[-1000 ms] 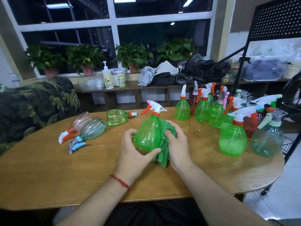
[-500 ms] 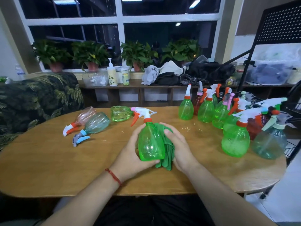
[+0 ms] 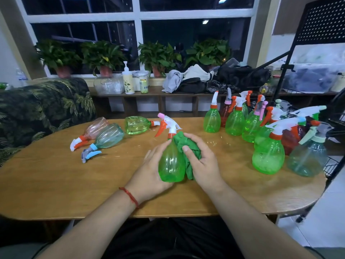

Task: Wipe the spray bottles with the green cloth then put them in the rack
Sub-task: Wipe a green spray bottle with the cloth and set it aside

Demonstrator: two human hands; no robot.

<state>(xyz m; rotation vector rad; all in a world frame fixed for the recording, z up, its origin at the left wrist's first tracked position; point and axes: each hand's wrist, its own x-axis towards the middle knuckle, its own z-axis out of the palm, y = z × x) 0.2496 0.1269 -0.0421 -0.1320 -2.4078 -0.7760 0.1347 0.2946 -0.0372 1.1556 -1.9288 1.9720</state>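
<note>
Over the desk [image 3: 56, 180], your left grip [image 3: 149, 171] cradles the green spray bottle [image 3: 170, 165] while your right grip [image 3: 201, 161] clutches the green cloth [image 3: 183, 144] against its shoulder; rotate the bottle steadily so the cloth reaches every side.

Table [image 3: 56, 184]: oval, wooden.
10 to 11 o'clock: three lying bottles [image 3: 110, 136], on their sides.
2 o'clock: upright bottles [image 3: 267, 156], perhaps ten, crowded.

1 red string bracelet [image 3: 130, 196] at the left hand [image 3: 149, 171], black trousers [image 3: 168, 238]
</note>
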